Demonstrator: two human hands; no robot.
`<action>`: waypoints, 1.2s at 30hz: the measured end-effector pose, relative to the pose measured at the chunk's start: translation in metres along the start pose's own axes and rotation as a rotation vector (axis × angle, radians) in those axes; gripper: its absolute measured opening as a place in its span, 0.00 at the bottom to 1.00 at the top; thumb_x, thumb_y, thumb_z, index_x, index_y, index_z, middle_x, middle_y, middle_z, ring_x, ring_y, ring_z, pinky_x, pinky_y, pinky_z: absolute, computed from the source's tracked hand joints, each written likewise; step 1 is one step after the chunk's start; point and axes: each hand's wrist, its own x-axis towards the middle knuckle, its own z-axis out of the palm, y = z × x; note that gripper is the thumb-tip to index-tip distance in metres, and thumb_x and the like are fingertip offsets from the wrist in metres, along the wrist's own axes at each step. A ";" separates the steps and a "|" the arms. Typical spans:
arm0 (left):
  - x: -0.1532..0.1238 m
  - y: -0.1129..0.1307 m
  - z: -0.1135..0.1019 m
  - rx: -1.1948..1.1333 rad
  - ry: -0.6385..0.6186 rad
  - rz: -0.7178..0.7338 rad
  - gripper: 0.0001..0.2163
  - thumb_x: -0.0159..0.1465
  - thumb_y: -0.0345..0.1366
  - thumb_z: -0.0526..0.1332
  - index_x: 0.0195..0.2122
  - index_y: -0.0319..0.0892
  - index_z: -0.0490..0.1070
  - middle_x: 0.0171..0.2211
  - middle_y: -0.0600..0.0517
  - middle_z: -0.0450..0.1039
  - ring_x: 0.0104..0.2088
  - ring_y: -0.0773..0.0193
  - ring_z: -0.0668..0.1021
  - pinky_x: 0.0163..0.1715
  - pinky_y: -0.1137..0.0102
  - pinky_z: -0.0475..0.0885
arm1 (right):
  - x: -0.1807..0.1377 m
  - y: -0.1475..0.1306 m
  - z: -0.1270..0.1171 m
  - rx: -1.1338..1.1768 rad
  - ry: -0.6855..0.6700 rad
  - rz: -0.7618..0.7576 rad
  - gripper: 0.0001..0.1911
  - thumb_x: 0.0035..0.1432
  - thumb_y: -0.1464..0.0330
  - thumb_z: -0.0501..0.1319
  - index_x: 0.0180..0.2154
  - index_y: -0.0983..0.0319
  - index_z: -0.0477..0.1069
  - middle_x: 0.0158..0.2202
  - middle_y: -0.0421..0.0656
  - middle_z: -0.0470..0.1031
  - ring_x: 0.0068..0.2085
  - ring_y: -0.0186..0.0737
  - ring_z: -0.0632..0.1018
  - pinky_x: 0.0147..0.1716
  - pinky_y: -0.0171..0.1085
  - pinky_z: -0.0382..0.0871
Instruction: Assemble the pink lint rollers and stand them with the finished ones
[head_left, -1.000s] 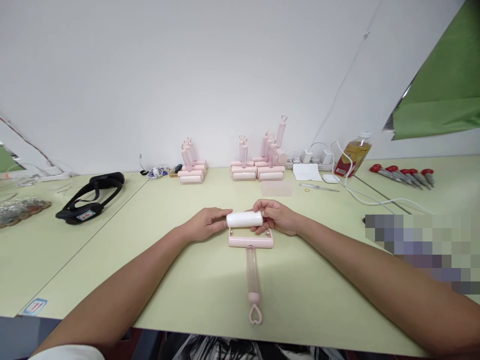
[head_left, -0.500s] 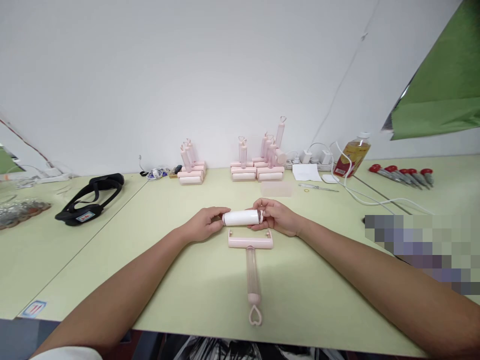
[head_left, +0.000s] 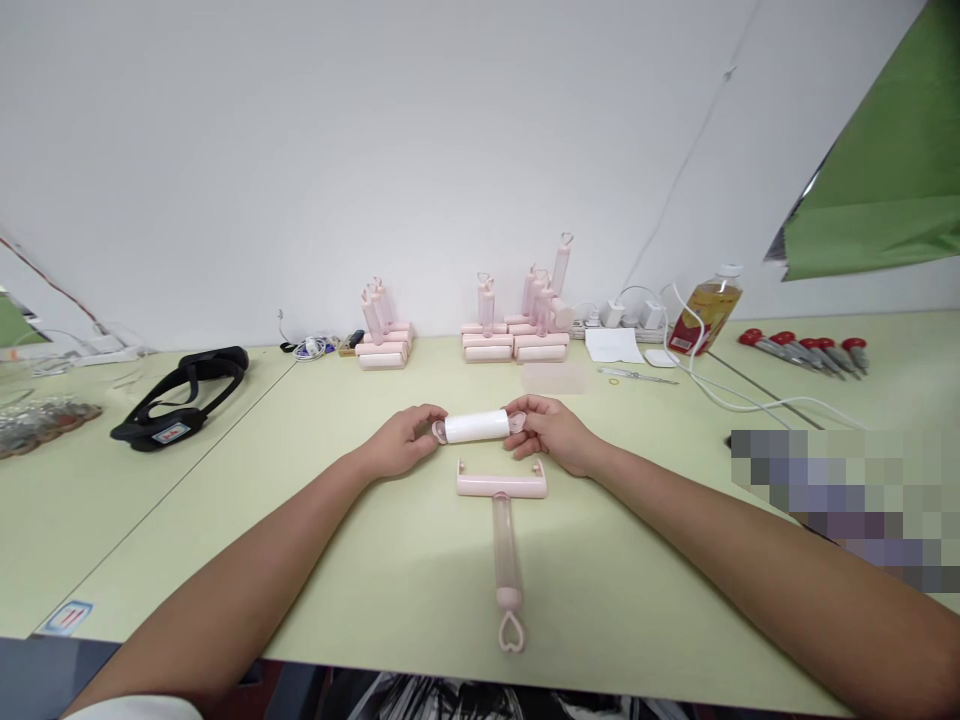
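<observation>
A white lint roll [head_left: 477,427] with pale pink end caps lies crosswise between my hands, its left end slightly lower in view. The fingers of my left hand [head_left: 403,441] are closed at the left cap, which shows as a small round pink piece. My right hand [head_left: 556,436] pinches the right end, its thumb and fingers partly covering that cap. Just nearer to me, a pink lint roller handle [head_left: 506,545] lies flat on the table, its bare frame facing the roll and its heart-shaped loop toward me.
Pink lint rollers stand in groups by the wall, at left [head_left: 382,355] and centre [head_left: 540,348]. A pink sheet [head_left: 553,378], tweezers [head_left: 637,376], a white cable [head_left: 720,398], a bottle [head_left: 706,312] and red-capped tools [head_left: 814,352] lie to the right. A black head strap [head_left: 184,400] is at left.
The roll has shifted a little left and away from me, with both hands. Its end caps now show more and stick out farther at each end. The handle has stayed put.
</observation>
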 end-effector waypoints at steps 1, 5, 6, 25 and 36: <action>0.000 0.000 -0.001 0.003 -0.003 -0.005 0.16 0.60 0.38 0.56 0.50 0.43 0.68 0.48 0.49 0.73 0.47 0.57 0.74 0.49 0.65 0.68 | 0.000 0.000 0.000 -0.045 0.037 -0.002 0.11 0.48 0.78 0.57 0.35 0.63 0.70 0.26 0.43 0.75 0.25 0.37 0.79 0.21 0.34 0.76; -0.001 -0.001 -0.002 0.031 -0.002 -0.023 0.17 0.61 0.41 0.58 0.50 0.44 0.69 0.48 0.49 0.73 0.48 0.56 0.74 0.49 0.64 0.68 | -0.001 -0.001 0.000 -0.157 0.102 0.009 0.10 0.44 0.79 0.59 0.31 0.64 0.73 0.19 0.41 0.71 0.19 0.34 0.72 0.13 0.31 0.69; -0.002 -0.001 -0.003 0.045 -0.003 -0.024 0.17 0.61 0.41 0.58 0.50 0.45 0.69 0.48 0.49 0.73 0.47 0.56 0.74 0.48 0.64 0.68 | -0.001 -0.001 0.000 -0.175 0.111 0.007 0.09 0.44 0.78 0.59 0.31 0.64 0.73 0.19 0.41 0.71 0.20 0.34 0.72 0.13 0.31 0.68; 0.005 0.001 0.008 0.168 -0.011 0.103 0.09 0.62 0.39 0.58 0.40 0.46 0.75 0.47 0.50 0.75 0.48 0.58 0.74 0.51 0.64 0.68 | -0.009 -0.007 0.003 -0.453 0.204 -0.124 0.10 0.50 0.62 0.60 0.25 0.61 0.66 0.16 0.33 0.61 0.18 0.29 0.59 0.18 0.30 0.51; 0.007 0.071 -0.006 0.330 -0.131 -0.070 0.20 0.69 0.45 0.44 0.47 0.44 0.72 0.47 0.46 0.73 0.48 0.56 0.73 0.48 0.63 0.68 | -0.006 -0.066 -0.046 -0.279 0.601 -0.590 0.07 0.53 0.64 0.60 0.27 0.61 0.68 0.35 0.43 0.74 0.23 0.31 0.69 0.20 0.33 0.63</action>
